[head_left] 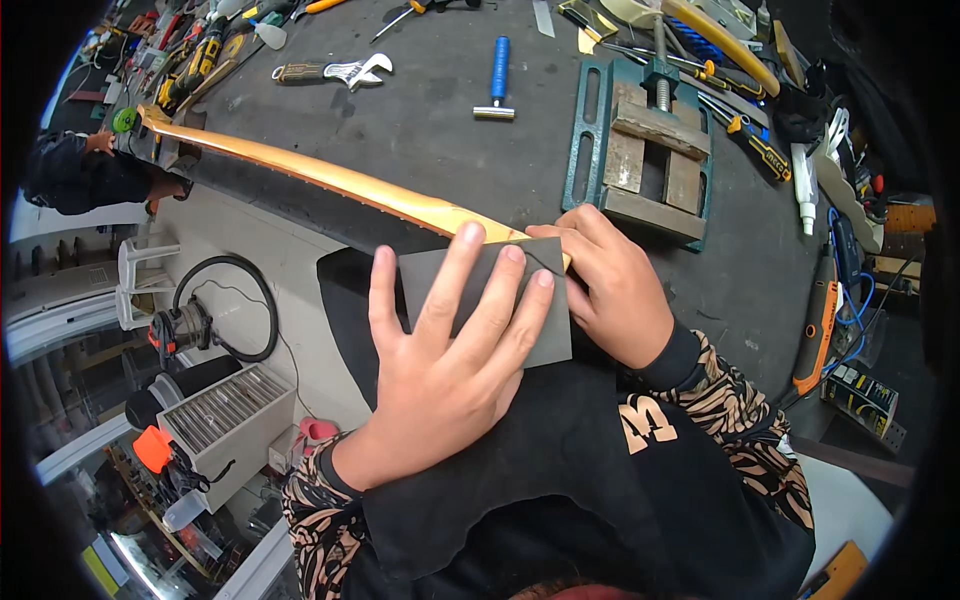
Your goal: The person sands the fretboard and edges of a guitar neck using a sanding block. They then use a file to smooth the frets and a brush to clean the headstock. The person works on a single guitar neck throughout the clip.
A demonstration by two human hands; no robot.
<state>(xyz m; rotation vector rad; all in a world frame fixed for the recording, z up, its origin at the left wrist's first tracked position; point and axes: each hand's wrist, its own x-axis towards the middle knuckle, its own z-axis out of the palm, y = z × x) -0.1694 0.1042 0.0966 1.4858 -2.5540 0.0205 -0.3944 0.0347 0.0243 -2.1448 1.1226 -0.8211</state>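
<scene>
A long, light wooden guitar neck (pixel 330 180) slants from the far left of the bench down toward me. Its headstock points away, and its near end meets my right hand (pixel 622 290). That hand's fingers are closed round the heel, partly behind a grey sheet of sandpaper (pixel 547 335). My left hand (pixel 445 370) lies flat on the sheet with its fingers spread, its fingertips near the sheet's upper edge. The sheet overlaps the near end of the neck and hides part of it. A black apron (pixel 480 500) covers my lap below.
On the dark bench (pixel 420 140) lie an adjustable wrench (pixel 335 72) and a blue-handled razor-shaped tool (pixel 500 80). A green vise (pixel 645 150) stands right of my hands. Screwdrivers (pixel 755 145) and an orange-handled cutter (pixel 820 325) line the right side. A vacuum cleaner (pixel 185 325) stands on the floor left.
</scene>
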